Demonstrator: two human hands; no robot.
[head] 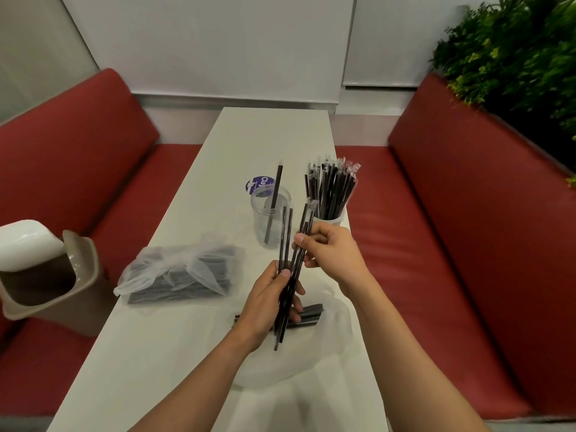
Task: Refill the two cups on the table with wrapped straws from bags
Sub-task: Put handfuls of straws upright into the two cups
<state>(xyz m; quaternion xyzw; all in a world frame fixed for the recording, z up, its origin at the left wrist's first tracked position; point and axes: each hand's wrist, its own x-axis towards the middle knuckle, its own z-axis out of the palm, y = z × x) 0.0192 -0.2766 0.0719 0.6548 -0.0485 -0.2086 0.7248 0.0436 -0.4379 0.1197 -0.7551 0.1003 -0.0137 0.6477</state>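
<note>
In the head view, the left hand (271,304) is curled round the lower part of a bundle of thin black straws in clear wrappers (294,266), with the thumb pressed across the front. The bundle stands nearly upright above the near half of the long white table (265,135). Its bottom ends stick out below the palm and its tops fan out slightly. The right hand (330,254) meets the same bundle higher up and pinches a few of the right-most straws between thumb and fingertips, with the remaining fingers loosely bent. The two left-most straws stand free of that pinch.

Just beyond the hands are two cups side by side. The clear plastic cup (260,226) on the left holds a single black wrapped straw (276,194) leaning against its rim. The pale cup (335,218) on the right is packed with a dense fan of black wrapped straws (330,188). It stands directly behind the right hand's knuckles.

A knotted clear plastic bag filled with black straws (180,272) lies on the table left of the hands. A flattened clear bag (327,338) lies beneath the hands, with a few loose black straws (311,311) lying in it under the left hand.

A round purple sticker (258,182) lies behind the clear cup. Red padded benches (436,213) flank the table, a beige bin with a white swing lid (46,275) sits on the left bench, and green foliage (514,57) fills the upper right.
</note>
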